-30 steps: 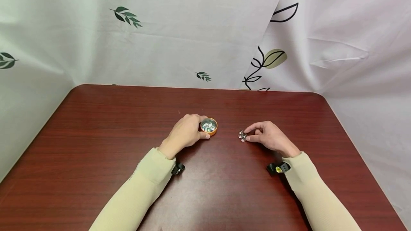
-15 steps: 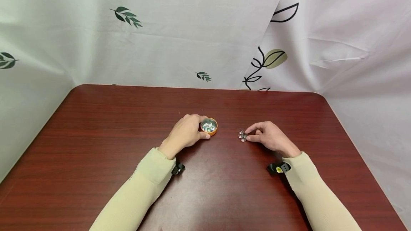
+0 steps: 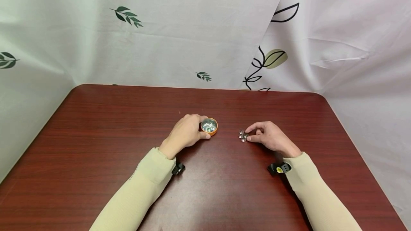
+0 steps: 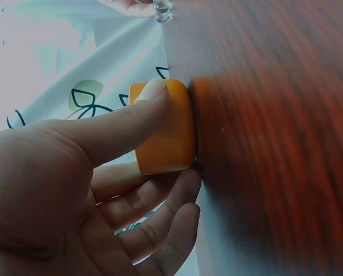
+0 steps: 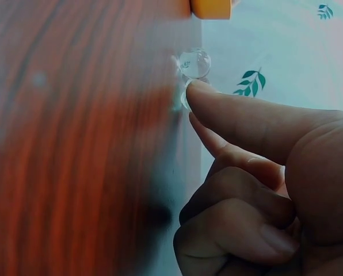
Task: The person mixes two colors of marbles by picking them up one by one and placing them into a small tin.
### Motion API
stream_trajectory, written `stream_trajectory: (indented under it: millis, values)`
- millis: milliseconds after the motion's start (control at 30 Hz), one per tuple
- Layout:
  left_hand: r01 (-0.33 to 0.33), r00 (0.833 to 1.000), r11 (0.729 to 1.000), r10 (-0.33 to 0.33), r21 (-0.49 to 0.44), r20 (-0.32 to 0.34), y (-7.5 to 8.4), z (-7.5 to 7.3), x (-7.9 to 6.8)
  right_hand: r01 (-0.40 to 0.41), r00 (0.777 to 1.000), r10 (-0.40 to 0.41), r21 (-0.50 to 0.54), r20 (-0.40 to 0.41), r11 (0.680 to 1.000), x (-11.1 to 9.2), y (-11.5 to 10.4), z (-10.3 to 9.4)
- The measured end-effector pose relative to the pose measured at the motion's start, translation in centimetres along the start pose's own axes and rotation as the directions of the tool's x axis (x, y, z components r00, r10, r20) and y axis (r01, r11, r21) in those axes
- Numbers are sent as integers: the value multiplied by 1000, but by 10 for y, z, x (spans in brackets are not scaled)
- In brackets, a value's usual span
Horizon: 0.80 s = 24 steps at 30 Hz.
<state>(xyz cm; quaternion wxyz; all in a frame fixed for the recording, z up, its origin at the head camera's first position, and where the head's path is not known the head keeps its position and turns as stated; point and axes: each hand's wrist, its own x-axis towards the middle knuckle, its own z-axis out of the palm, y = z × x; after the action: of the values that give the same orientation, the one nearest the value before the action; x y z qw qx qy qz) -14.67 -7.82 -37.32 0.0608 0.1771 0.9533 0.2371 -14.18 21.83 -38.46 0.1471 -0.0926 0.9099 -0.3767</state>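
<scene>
My left hand [image 3: 184,134] holds a small round orange container [image 3: 214,132] from its left side, thumb on the near wall and fingers round the far side. Inside it lie shiny clear pieces [image 3: 208,127], too small to tell one by one. The left wrist view shows the container's smooth orange wall [image 4: 171,135] upright on the table. To the right, my right hand [image 3: 271,136] pinches a clear glass marble [image 3: 245,135] between thumb and index finger. Several such marbles [image 3: 241,134] sit clustered against it. In the right wrist view, the thumb partly hides the marbles [image 5: 194,63].
Both hands work over a dark red wood-grain table [image 3: 212,188]. White cloth [image 3: 176,38] with leaf prints hangs behind the table and at both sides. A black wrist camera [image 3: 178,168] is on the left wrist, another black device [image 3: 278,168] on the right.
</scene>
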Motion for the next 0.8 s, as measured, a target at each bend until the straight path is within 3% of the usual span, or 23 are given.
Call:
stream_trajectory:
  millis: [800]
  values:
    - [10,1000,1000,-10,-7,14,1,-1,0,-3,1000,2,-26,-23,1000,0,1,-2]
